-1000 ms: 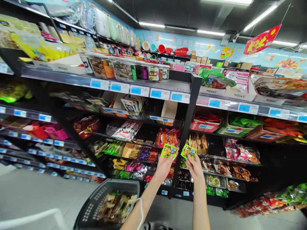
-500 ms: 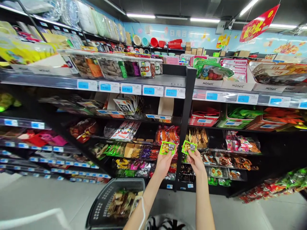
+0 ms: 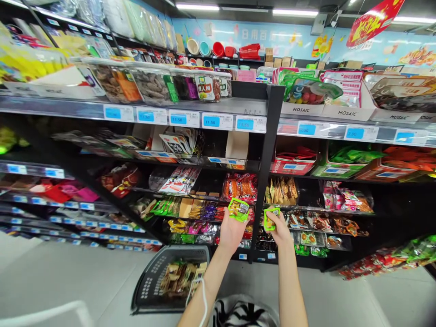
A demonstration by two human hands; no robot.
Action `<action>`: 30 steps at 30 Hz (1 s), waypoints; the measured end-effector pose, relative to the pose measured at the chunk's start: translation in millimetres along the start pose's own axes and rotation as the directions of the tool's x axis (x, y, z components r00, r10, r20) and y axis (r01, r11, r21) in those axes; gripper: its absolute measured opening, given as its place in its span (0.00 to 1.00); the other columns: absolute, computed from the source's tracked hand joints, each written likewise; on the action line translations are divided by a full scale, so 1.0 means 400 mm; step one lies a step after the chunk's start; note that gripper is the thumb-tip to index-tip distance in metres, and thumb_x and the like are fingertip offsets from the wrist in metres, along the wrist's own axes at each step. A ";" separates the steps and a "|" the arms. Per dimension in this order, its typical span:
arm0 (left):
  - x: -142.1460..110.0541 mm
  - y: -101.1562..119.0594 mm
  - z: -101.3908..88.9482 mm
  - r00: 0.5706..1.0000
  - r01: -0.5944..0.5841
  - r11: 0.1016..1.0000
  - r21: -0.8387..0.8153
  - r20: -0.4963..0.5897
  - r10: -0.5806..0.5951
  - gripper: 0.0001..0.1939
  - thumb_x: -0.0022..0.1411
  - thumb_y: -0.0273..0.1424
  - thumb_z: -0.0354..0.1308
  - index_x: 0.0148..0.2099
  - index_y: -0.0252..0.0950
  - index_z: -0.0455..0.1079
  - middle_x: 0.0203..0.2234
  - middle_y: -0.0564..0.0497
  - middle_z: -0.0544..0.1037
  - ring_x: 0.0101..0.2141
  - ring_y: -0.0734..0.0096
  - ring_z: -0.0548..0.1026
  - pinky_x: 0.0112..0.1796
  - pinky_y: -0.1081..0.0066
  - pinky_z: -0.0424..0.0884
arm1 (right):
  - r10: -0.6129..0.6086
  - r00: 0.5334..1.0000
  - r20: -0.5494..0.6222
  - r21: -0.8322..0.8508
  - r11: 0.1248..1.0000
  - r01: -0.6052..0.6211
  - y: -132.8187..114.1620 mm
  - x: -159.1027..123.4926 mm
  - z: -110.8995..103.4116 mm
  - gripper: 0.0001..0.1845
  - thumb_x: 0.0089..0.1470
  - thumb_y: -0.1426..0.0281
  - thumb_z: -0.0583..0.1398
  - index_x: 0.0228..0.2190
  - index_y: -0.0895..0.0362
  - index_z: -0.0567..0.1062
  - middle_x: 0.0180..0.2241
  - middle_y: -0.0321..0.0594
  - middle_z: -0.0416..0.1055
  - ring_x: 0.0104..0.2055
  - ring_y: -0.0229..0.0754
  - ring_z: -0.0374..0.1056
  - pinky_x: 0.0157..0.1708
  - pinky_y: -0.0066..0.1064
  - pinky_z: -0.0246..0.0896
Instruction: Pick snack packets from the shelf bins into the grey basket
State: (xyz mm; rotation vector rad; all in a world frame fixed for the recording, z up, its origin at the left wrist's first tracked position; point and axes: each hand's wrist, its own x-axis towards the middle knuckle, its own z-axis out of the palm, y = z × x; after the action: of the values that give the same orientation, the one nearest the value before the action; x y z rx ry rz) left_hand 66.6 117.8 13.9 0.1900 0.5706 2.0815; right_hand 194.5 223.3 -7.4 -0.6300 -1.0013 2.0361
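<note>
A small bright green snack packet [image 3: 239, 209] rests across the fingers of my left hand [image 3: 231, 234], palm turned up beneath it. My right hand [image 3: 280, 228] pinches a second small green snack packet [image 3: 270, 220], which is tilted upright and partly covered by the fingers. The two packets are apart, in front of a black shelf post [image 3: 262, 181]. Behind my left hand are red and orange snack packs [image 3: 240, 187] on a shelf. Brown snack packets [image 3: 281, 192] stand just beyond my right hand.
A grey shopping basket [image 3: 149, 279] with several brown packets inside is on the floor at lower left, close to my left forearm. Clear plastic jars [image 3: 150, 84] line the upper shelf. White MOSAIC boxes [image 3: 301, 109] stand at the right. A white cord [image 3: 204, 297] crosses my left forearm.
The packet in my left hand now lies flatter on the more open palm. My right hand has turned its packet more upright. The view has tipped slightly downward.
</note>
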 end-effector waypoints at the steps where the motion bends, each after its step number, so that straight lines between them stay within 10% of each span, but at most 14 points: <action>1: -0.004 0.003 0.003 1.000 0.006 1.000 -0.014 0.010 -0.005 0.26 0.68 0.48 0.53 0.63 0.43 0.69 0.46 0.46 0.81 0.43 0.58 0.79 0.44 0.60 0.73 | 0.022 0.999 0.043 -0.030 0.999 -0.021 0.001 -0.004 0.003 0.22 0.40 0.60 0.75 0.32 0.56 0.72 0.18 0.30 0.70 0.16 0.37 0.67 0.09 0.21 0.55; 10: -0.012 0.012 0.020 0.998 0.057 0.998 -0.038 -0.005 -0.057 0.25 0.71 0.47 0.48 0.63 0.43 0.68 0.52 0.43 0.79 0.48 0.53 0.79 0.43 0.60 0.74 | 0.146 0.933 0.329 -0.203 0.976 -0.081 0.001 -0.019 -0.004 0.17 0.44 0.62 0.72 0.29 0.56 0.72 0.16 0.32 0.70 0.18 0.42 0.71 0.17 0.27 0.64; 18: -0.013 0.005 0.008 0.999 0.030 1.000 0.006 0.016 -0.030 0.20 0.71 0.41 0.51 0.60 0.43 0.72 0.54 0.47 0.78 0.50 0.61 0.77 0.53 0.58 0.70 | -0.100 0.910 0.403 -0.360 0.897 0.258 -0.027 -0.025 0.031 0.13 0.48 0.64 0.72 0.35 0.55 0.81 0.39 0.42 0.79 0.44 0.48 0.75 0.47 0.36 0.69; 23: -0.005 -0.021 -0.007 0.992 -0.054 0.960 0.273 0.123 0.021 0.19 0.66 0.40 0.56 0.54 0.38 0.77 0.57 0.44 0.76 0.56 0.56 0.73 0.58 0.57 0.67 | -0.107 0.915 0.389 -0.451 0.844 0.290 -0.016 -0.027 0.062 0.15 0.53 0.57 0.69 0.33 0.56 0.82 0.34 0.40 0.77 0.40 0.45 0.72 0.45 0.33 0.66; 26: -0.010 -0.031 -0.010 0.958 -0.260 0.804 0.535 0.248 0.144 0.21 0.67 0.44 0.54 0.49 0.36 0.80 0.59 0.42 0.72 0.61 0.52 0.68 0.60 0.57 0.64 | -0.092 0.919 0.382 -0.447 0.853 0.271 -0.010 -0.028 0.075 0.20 0.56 0.53 0.65 0.29 0.58 0.80 0.31 0.38 0.75 0.35 0.41 0.69 0.38 0.30 0.63; 30: -0.029 -0.025 -0.008 0.861 -0.505 0.352 0.788 0.430 0.273 0.18 0.70 0.42 0.53 0.54 0.42 0.78 0.59 0.44 0.72 0.61 0.54 0.67 0.64 0.52 0.59 | -0.111 0.921 0.375 -0.465 0.837 0.290 -0.020 -0.030 0.074 0.22 0.60 0.52 0.62 0.32 0.59 0.81 0.32 0.38 0.76 0.36 0.42 0.68 0.39 0.30 0.62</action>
State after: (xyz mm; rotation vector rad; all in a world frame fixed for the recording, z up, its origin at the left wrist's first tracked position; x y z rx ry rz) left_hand 79.5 111.7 7.3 1.2994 1.5866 1.9213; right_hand 184.1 203.7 17.2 -0.4173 -1.7740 1.7140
